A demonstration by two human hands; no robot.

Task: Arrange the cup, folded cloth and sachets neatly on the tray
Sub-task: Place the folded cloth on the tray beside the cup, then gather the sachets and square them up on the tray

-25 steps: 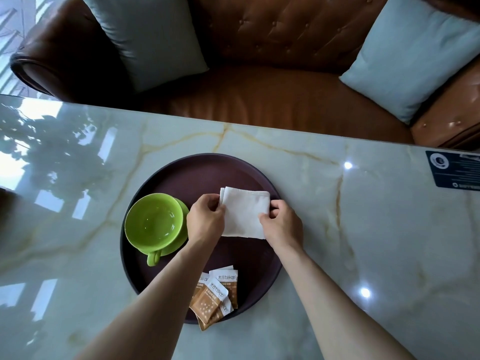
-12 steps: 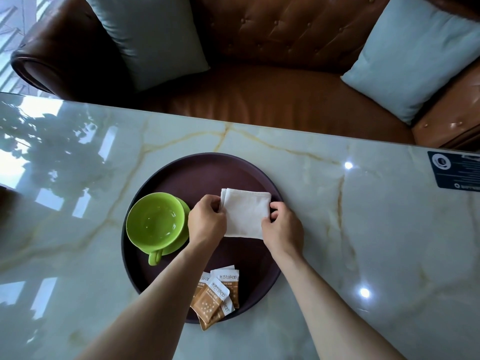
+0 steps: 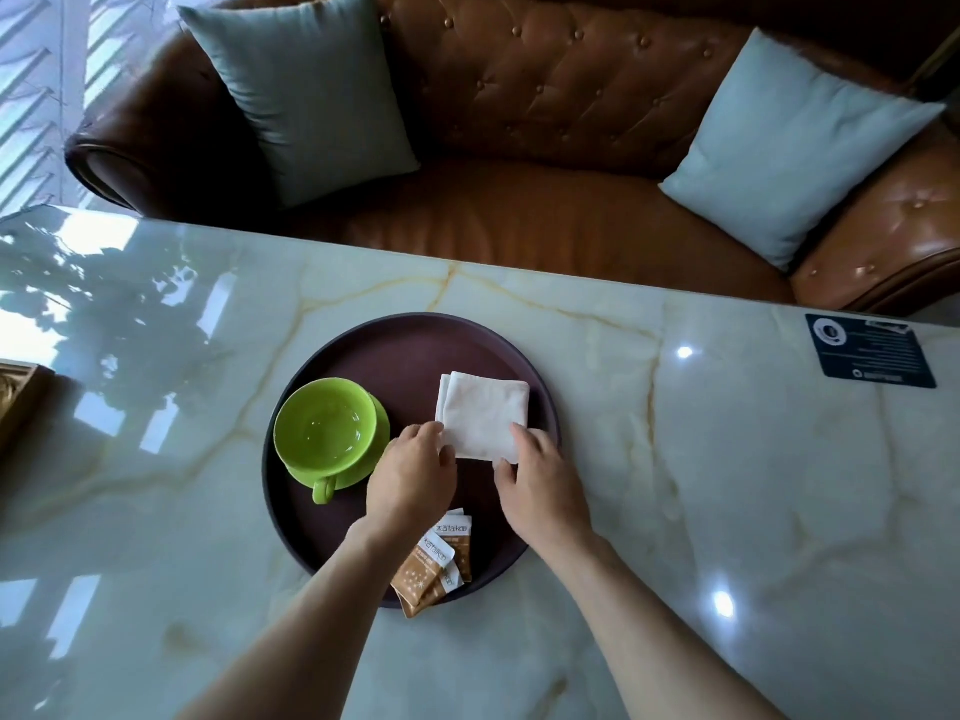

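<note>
A round dark purple tray (image 3: 395, 350) lies on the marble table. On its left part a lime green cup (image 3: 324, 426) stands on a matching saucer (image 3: 376, 454), handle toward me. A white folded cloth (image 3: 485, 413) lies flat on the tray's right part. My left hand (image 3: 410, 475) pinches the cloth's near left corner and my right hand (image 3: 540, 480) pinches its near right corner. Several brown and white sachets (image 3: 434, 563) lie fanned at the tray's near rim, partly overhanging it and partly hidden by my left wrist.
A dark printed card (image 3: 870, 350) lies on the table at the far right. A wooden object (image 3: 18, 402) shows at the left edge. Behind the table stands a brown leather sofa (image 3: 545, 96) with two pale blue cushions (image 3: 301, 90).
Both hands have slid from the cloth's sides back to its near corners. The cloth now lies flat and uncovered. Cup and sachets have not moved.
</note>
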